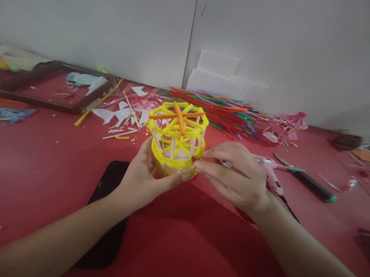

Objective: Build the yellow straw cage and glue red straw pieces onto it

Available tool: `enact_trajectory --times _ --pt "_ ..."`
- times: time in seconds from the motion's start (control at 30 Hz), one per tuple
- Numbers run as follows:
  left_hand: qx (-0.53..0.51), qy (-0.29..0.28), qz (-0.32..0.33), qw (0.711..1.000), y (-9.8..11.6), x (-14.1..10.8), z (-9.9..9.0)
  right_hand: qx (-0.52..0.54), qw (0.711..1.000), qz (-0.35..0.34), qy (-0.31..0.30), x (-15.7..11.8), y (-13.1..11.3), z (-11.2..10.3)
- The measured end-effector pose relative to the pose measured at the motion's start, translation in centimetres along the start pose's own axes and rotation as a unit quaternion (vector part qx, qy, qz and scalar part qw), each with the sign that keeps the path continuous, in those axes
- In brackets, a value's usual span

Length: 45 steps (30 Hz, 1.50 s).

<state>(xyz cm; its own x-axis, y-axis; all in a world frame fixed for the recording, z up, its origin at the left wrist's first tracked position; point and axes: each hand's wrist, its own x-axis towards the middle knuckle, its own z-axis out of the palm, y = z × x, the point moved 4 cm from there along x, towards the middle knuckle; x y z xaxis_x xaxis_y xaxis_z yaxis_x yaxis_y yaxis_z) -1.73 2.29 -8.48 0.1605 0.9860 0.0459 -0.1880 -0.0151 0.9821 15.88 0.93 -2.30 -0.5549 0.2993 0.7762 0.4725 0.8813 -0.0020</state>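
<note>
A small round model (178, 155), like a carousel, is made of yellow pipe cleaners and pale wooden sticks, with an orange cross on its spoked top. My left hand (151, 168) is wrapped around its lower left side, thumb along the front, and holds it upright above the table. At the right of the lower yellow ring, my right hand (236, 173) has thumb and fingers pinched together against the model. A speck of red shows by those fingertips; what they grip is too small to make out. Just behind the right hand lies a pink glue gun (272, 176).
A black phone (108, 234) lies below my left forearm on the red table (36, 178). Behind are a bundle of coloured pipe cleaners (212, 108), white scraps (120, 113) and a dark frame (42, 101). A utility knife (311, 183) and pink model (283, 128) are at right.
</note>
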Motion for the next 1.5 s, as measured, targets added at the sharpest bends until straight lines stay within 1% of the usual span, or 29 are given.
enact_trajectory --times 0.07,0.13,0.2,0.27,0.3,0.37,0.43,0.47,0.53,0.6,0.67,0.73,0.87,0.97,1.03,1.1,1.2,1.33,1.4,1.47,1.5 --pt "0.002 0.002 -0.001 1.0 0.0 0.0 0.0 0.009 1.0 0.004 -0.002 0.0 0.0 0.1" --pt "0.007 0.009 0.001 1.0 0.1 -0.1 -0.1 0.032 0.999 0.03 0.011 -0.1 0.1 0.1" --pt "0.013 0.018 0.004 1.0 0.2 -0.1 -0.1 0.073 0.991 0.1 0.042 -0.5 0.7 0.0" --pt "0.008 0.023 0.012 1.0 0.3 -0.2 -0.2 0.116 0.971 0.199 0.059 -1.0 1.5 0.2" --pt "0.0 0.021 0.013 1.0 0.4 -0.2 -0.1 0.134 0.959 0.244 0.049 -1.3 1.9 0.6" --pt "-0.012 0.011 0.005 1.0 0.4 -0.3 0.0 0.16 0.942 0.295 0.004 -1.8 2.4 1.4" --pt "-0.015 0.007 0.001 1.0 0.5 -0.3 -0.1 0.184 0.935 0.3 -0.038 -2.0 2.5 2.2" --pt "-0.014 0.009 0.006 1.0 0.5 -0.3 -0.2 0.196 0.934 0.295 -0.046 -2.0 2.5 2.4" --pt "-0.013 0.009 0.032 0.999 0.6 -0.1 -0.4 0.212 0.932 0.291 -0.04 -2.1 2.4 2.8" --pt "-0.003 -0.012 0.049 0.999 0.5 0.1 -0.5 0.212 0.928 0.304 -0.029 -2.2 2.3 3.0" --pt "0.013 -0.03 0.049 0.998 0.3 0.2 -0.5 0.209 0.925 0.315 -0.021 -2.3 2.3 3.2" --pt "0.037 -0.033 0.045 0.998 0.0 0.2 -0.5 0.211 0.925 0.317 -0.012 -2.3 2.2 3.3" --pt "0.094 -0.015 0.042 0.995 -0.5 0.0 -0.7 0.188 0.938 0.291 -0.007 -2.2 1.8 3.4" --pt "0.121 0.021 0.039 0.992 -0.7 0.1 -1.0 0.168 0.947 0.275 -0.011 -2.1 1.7 3.3" --pt "0.118 0.035 0.029 0.992 -0.8 0.2 -1.1 0.174 0.949 0.264 -0.018 -2.1 1.7 3.3" --pt "0.098 0.034 0.018 0.994 -0.8 0.3 -1.1 0.186 0.949 0.254 -0.026 -2.1 1.7 3.2" --pt "0.094 0.036 0.027 0.995 -0.7 0.4 -1.2 0.205 0.949 0.238 -0.032 -2.2 1.6 3.3" --pt "0.109 0.062 0.031 0.992 -0.4 0.2 -1.3 0.223 0.949 0.219 -0.04 -1.6 1.6 3.3" --pt "0.095 0.069 0.019 0.993 -0.2 0.1 -1.1 0.194 0.948 0.249 -0.036 -1.2 2.5 2.4" --pt "0.087 0.071 0.013 0.994 0.0 -0.2 -0.8 0.122 0.939 0.32 -0.039 -1.5 4.3 0.6" --pt "0.087 0.072 0.013 0.993 0.2 -0.3 -0.6 0.071 0.927 0.363 -0.057 -2.0 5.5 -0.7"
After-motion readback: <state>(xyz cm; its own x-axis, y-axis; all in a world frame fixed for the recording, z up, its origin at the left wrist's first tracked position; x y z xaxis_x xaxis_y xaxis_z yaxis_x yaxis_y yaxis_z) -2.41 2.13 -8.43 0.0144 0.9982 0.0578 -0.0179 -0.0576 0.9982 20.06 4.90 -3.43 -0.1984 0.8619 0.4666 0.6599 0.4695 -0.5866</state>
